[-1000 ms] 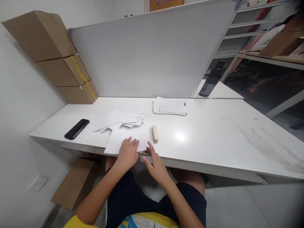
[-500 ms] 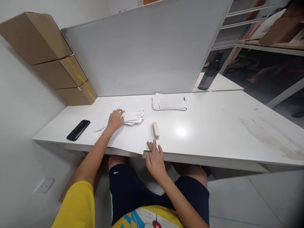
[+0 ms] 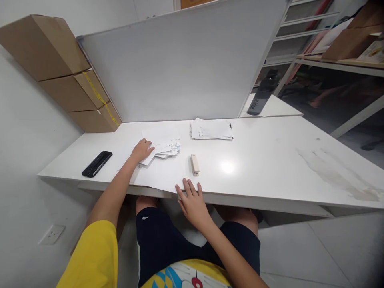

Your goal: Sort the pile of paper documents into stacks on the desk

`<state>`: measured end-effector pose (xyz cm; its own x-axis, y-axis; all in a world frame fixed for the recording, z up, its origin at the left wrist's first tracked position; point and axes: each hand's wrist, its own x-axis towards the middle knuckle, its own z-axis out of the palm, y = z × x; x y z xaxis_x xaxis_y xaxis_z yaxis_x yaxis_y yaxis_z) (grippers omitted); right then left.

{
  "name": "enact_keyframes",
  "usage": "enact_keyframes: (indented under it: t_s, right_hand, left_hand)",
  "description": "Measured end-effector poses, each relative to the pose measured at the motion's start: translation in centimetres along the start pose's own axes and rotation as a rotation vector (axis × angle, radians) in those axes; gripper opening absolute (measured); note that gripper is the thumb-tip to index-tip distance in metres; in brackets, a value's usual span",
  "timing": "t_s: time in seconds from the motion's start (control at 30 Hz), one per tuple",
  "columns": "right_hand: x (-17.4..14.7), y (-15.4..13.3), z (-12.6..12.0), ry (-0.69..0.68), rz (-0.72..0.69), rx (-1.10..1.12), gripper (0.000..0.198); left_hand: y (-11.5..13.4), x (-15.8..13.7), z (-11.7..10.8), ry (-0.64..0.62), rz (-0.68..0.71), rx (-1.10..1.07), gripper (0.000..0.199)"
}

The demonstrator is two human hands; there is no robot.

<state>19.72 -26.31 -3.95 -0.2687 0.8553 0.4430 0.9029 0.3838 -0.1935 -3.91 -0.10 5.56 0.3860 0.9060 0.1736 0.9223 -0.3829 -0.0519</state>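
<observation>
My left hand (image 3: 142,151) is over the left end of a pile of loose paper slips (image 3: 168,149), its fingers curled on one white slip (image 3: 148,159) that juts from the pile toward me. A large white sheet (image 3: 162,176) lies beneath the pile and reaches past the table's front edge. My right hand (image 3: 193,203) is at that edge, fingers spread, holding nothing. Just beyond its fingertips a cream stapler (image 3: 195,165) lies on the table, apart from the hand.
A neater stack of papers (image 3: 211,129) lies at the back, before a whiteboard (image 3: 186,64). A black phone (image 3: 97,164) is at the left. Cardboard boxes (image 3: 60,60) are piled in the left corner. A dark bottle (image 3: 263,94) stands at the back right.
My left hand has drawn slightly left, and a slip now sticks out from the pile under it. My right hand has shifted a little left and spread its fingers.
</observation>
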Motion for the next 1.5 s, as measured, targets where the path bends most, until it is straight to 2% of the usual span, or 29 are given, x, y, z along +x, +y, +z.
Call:
enact_keyframes:
  t_s: [0.17, 0.33, 0.47, 0.6, 0.77, 0.87, 0.93, 1.1, 1.2, 1.27, 1.37, 1.5]
  right_hand:
    - [0.0, 0.1, 0.3, 0.023, 0.028, 0.043, 0.036]
    - [-0.2, 0.6, 0.4, 0.051, 0.052, 0.1, 0.026]
    - [-0.4, 1.0, 0.5, 0.059, 0.057, 0.149, 0.028]
    - [-0.2, 0.7, 0.0, 0.096, 0.06, 0.16, 0.031]
    - [0.6, 0.4, -0.9, 0.099, 0.056, 0.186, 0.031]
    - [0.5, 0.8, -0.7, 0.086, 0.077, 0.219, 0.03]
    - [0.2, 1.1, -0.4, 0.103, 0.096, 0.254, 0.03]
    - [-0.8, 1.8, 0.9, 0.206, 0.1, 0.339, 0.043]
    - [-1.2, 2.0, 1.3, 0.267, 0.067, 0.355, 0.053]
    - [-1.2, 1.9, 1.3, 0.288, 0.068, 0.356, 0.055]
    - [-1.1, 1.6, 0.9, 0.271, 0.095, 0.325, 0.057]
    - [-0.8, 1.2, 0.3, 0.254, 0.128, 0.292, 0.057]
  left_hand:
    - [-0.8, 0.6, 0.8, 0.037, 0.005, -0.005, 0.05]
    - [-1.2, 1.3, 1.2, 0.035, 0.067, 0.015, 0.043]
    - [-0.9, 1.4, 1.1, 0.059, 0.075, 0.032, 0.04]
    - [-0.3, 1.2, -0.1, 0.104, 0.013, 0.031, 0.041]
    - [2.0, 0.1, -3.3, 0.191, -0.045, -0.022, 0.046]
    - [3.5, -3.3, -4.4, 0.283, -0.023, -0.065, 0.043]
    - [4.4, -7.6, -4.1, 0.35, 0.024, -0.097, 0.043]
    - [6.6, -21.6, -0.9, 0.47, 0.135, -0.103, 0.049]
    - [8.1, -26.7, 1.4, 0.48, 0.102, -0.063, 0.056]
    - [9.2, -27.8, 2.5, 0.472, 0.054, -0.077, 0.06]
    - [10.6, -27.3, 3.1, 0.411, 0.026, -0.101, 0.067]
    - [11.8, -25.7, 2.4, 0.398, 0.133, -0.065, 0.074]
